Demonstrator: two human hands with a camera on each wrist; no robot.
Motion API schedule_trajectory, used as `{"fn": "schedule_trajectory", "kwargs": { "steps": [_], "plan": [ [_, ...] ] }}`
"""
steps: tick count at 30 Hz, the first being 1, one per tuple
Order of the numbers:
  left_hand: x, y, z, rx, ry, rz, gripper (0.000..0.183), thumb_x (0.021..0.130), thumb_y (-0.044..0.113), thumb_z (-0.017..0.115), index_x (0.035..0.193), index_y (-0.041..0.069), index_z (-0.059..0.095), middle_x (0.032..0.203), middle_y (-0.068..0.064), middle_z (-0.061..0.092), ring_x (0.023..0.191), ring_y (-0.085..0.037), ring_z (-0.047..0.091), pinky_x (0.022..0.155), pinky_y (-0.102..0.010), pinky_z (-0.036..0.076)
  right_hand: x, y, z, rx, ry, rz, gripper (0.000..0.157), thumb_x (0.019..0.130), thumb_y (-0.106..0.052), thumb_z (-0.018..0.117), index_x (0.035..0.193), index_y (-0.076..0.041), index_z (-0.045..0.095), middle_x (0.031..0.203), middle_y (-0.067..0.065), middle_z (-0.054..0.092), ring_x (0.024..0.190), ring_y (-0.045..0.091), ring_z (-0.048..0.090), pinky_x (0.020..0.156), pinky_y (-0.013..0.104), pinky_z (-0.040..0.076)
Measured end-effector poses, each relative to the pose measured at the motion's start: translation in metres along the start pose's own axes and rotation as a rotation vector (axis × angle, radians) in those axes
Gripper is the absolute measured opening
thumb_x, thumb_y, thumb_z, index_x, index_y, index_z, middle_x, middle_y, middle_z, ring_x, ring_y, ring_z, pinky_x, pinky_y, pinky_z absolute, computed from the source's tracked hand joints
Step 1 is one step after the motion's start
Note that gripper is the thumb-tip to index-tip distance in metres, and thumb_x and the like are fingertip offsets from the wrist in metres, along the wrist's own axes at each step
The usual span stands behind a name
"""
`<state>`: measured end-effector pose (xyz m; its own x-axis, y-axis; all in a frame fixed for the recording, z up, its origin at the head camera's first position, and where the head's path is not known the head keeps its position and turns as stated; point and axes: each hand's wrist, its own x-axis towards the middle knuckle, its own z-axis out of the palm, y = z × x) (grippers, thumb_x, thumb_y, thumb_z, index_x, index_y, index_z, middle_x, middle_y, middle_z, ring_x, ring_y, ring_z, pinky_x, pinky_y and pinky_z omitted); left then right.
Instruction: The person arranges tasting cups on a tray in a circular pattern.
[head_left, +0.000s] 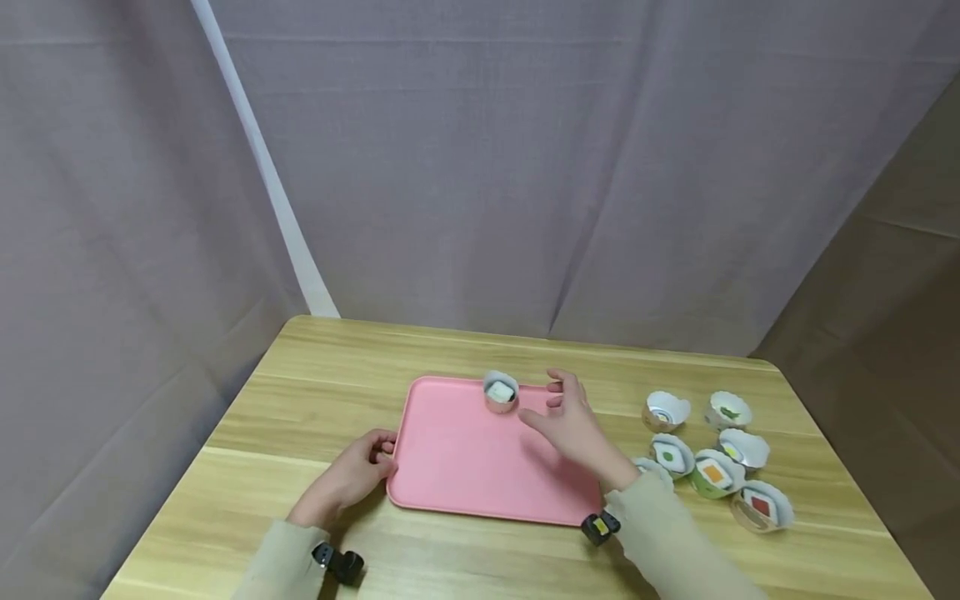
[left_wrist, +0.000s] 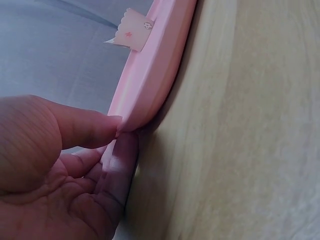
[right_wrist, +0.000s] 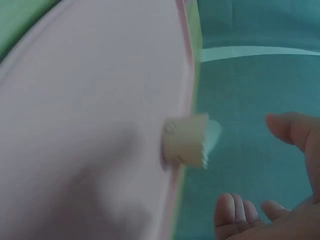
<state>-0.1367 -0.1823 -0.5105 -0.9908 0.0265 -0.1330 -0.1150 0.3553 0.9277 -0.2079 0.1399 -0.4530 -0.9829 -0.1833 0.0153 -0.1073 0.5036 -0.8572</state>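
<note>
Pinching pink rectangular plastic tray (head_left: 465, 454) at 9 o'clock w/ L hand (head_left: 352, 473); gripping nothing w/ half-spread R hand (head_left: 573, 427), near pale-peach scalloped paper cup (head_left: 501, 407) at tray's 12. Steady tray w/o nudging cup, pls.

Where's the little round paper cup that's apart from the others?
In the head view, the round paper cup stands on the pink rectangular tray, at its far rim, just left of the person's right hand.

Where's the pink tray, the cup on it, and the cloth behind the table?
Pink tray (head_left: 472, 467), head view: bare middle.
Cup (right_wrist: 185, 141), right wrist view: outer wall.
Cloth (head_left: 457, 183), head view: plain middle part.
</note>
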Motion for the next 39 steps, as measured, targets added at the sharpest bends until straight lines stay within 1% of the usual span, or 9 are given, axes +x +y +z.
{"fn": "schedule_trajectory", "kwargs": {
  "steps": [6, 12, 17, 20, 23, 25, 30, 34, 39],
  "plan": [
    [0.005, 0.0, 0.003, 0.004, -0.017, 0.013, 0.035, 0.085, -0.008, 0.059, 0.12, -0.005, 0.056, 0.099, -0.01, 0.055, 0.084, -0.018, 0.051, 0.069, -0.023, 0.043, -0.025, 0.005, -0.039, -0.016, -0.023, -0.031, 0.082, 0.083, -0.031, 0.076, 0.144, -0.005, 0.029, 0.126, 0.015, 0.039, 0.109, 0.03, 0.042, 0.087, 0.041, 0.042],
    [0.005, 0.001, 0.001, 0.036, -0.022, 0.013, 0.034, 0.086, -0.007, 0.06, 0.12, -0.003, 0.057, 0.099, -0.008, 0.055, 0.084, -0.018, 0.051, 0.072, -0.025, 0.043, -0.049, 0.017, -0.063, -0.127, -0.019, -0.064, 0.08, 0.082, -0.036, 0.077, 0.142, -0.008, 0.032, 0.121, 0.011, 0.043, 0.103, 0.031, 0.046, 0.08, 0.037, 0.046],
    [0.0, -0.001, -0.002, 0.049, -0.024, -0.012, 0.035, 0.086, -0.006, 0.061, 0.121, -0.002, 0.056, 0.099, -0.008, 0.055, 0.085, -0.018, 0.05, 0.072, -0.026, 0.043, -0.064, 0.027, -0.075, -0.208, 0.002, -0.109, 0.08, 0.081, -0.038, 0.077, 0.141, -0.007, 0.035, 0.116, 0.009, 0.046, 0.094, 0.024, 0.046, 0.076, 0.037, 0.047],
    [-0.002, -0.003, -0.004, 0.041, -0.018, -0.044, 0.037, 0.086, -0.006, 0.061, 0.123, -0.002, 0.056, 0.1, -0.008, 0.055, 0.086, -0.019, 0.051, 0.072, -0.027, 0.044, -0.072, 0.03, -0.081, -0.255, 0.026, -0.125, 0.079, 0.081, -0.038, 0.077, 0.141, -0.006, 0.036, 0.116, 0.007, 0.048, 0.095, 0.02, 0.047, 0.076, 0.037, 0.048],
    [-0.004, -0.006, -0.005, 0.037, -0.008, -0.065, 0.038, 0.086, -0.006, 0.061, 0.123, -0.001, 0.055, 0.102, -0.008, 0.055, 0.088, -0.019, 0.051, 0.074, -0.028, 0.044, -0.081, 0.032, -0.088, -0.289, 0.047, -0.119, 0.08, 0.08, -0.041, 0.077, 0.141, -0.006, 0.037, 0.116, 0.007, 0.049, 0.097, 0.02, 0.049, 0.076, 0.037, 0.048],
    [-0.006, -0.007, -0.006, 0.025, -0.006, -0.054, 0.038, 0.086, -0.006, 0.061, 0.123, -0.002, 0.055, 0.102, -0.009, 0.055, 0.088, -0.019, 0.051, 0.073, -0.027, 0.045, -0.086, 0.035, -0.095, -0.296, 0.059, -0.112, 0.08, 0.08, -0.043, 0.076, 0.141, -0.008, 0.037, 0.116, 0.005, 0.049, 0.097, 0.022, 0.049, 0.076, 0.035, 0.048],
    [-0.006, -0.008, -0.007, -0.009, -0.009, -0.031, 0.039, 0.085, -0.008, 0.062, 0.122, -0.004, 0.055, 0.102, -0.01, 0.055, 0.086, -0.018, 0.051, 0.07, -0.023, 0.045, -0.098, 0.049, -0.109, -0.322, 0.107, -0.105, 0.075, 0.081, -0.039, 0.077, 0.14, -0.011, 0.04, 0.113, 0.006, 0.053, 0.096, 0.024, 0.052, 0.073, 0.031, 0.048],
    [-0.004, -0.007, -0.008, -0.021, -0.024, -0.035, 0.04, 0.084, -0.009, 0.061, 0.123, -0.004, 0.055, 0.102, -0.011, 0.054, 0.085, -0.019, 0.051, 0.069, -0.023, 0.046, -0.104, 0.058, -0.116, -0.322, 0.132, -0.097, 0.074, 0.081, -0.038, 0.078, 0.137, -0.007, 0.042, 0.113, 0.01, 0.055, 0.095, 0.024, 0.053, 0.072, 0.029, 0.048],
    [-0.001, -0.003, -0.006, -0.032, -0.035, -0.033, 0.04, 0.084, -0.01, 0.061, 0.123, -0.006, 0.054, 0.102, -0.012, 0.054, 0.085, -0.019, 0.051, 0.067, -0.023, 0.046, -0.11, 0.061, -0.119, -0.311, 0.14, -0.102, 0.074, 0.081, -0.036, 0.078, 0.135, 0.0, 0.043, 0.111, 0.011, 0.055, 0.095, 0.024, 0.052, 0.072, 0.028, 0.048]
  ]
}}
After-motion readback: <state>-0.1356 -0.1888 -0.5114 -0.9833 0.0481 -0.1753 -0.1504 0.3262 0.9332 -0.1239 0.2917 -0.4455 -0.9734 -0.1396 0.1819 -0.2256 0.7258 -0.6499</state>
